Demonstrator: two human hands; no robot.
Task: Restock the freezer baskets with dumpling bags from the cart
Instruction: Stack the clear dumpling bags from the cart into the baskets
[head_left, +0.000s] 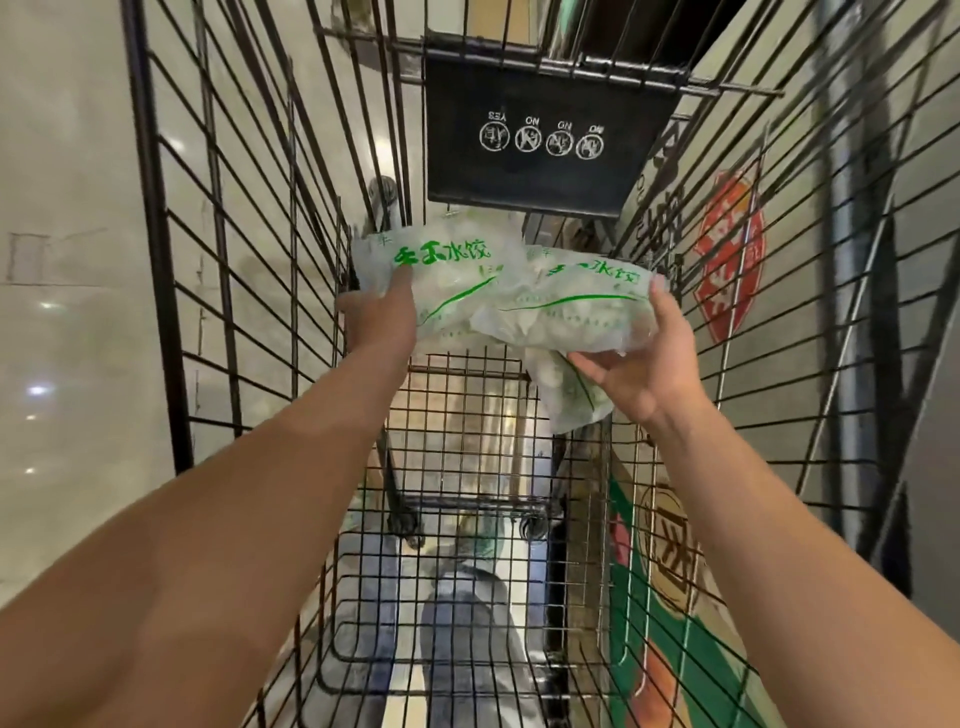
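Your left hand (382, 317) and right hand (636, 364) each grasp dumpling bags (498, 291) above the cart (467, 415), far end. Third bag (569, 395) dangles loosely; it may slip free.

A single head-worn wide-angle view looks steeply down into a wire cart (249, 218), close above it, both forearms reaching toward 12 o'clock.

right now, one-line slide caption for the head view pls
Both hands, left and right, lift clear dumpling bags out of a wire cart.
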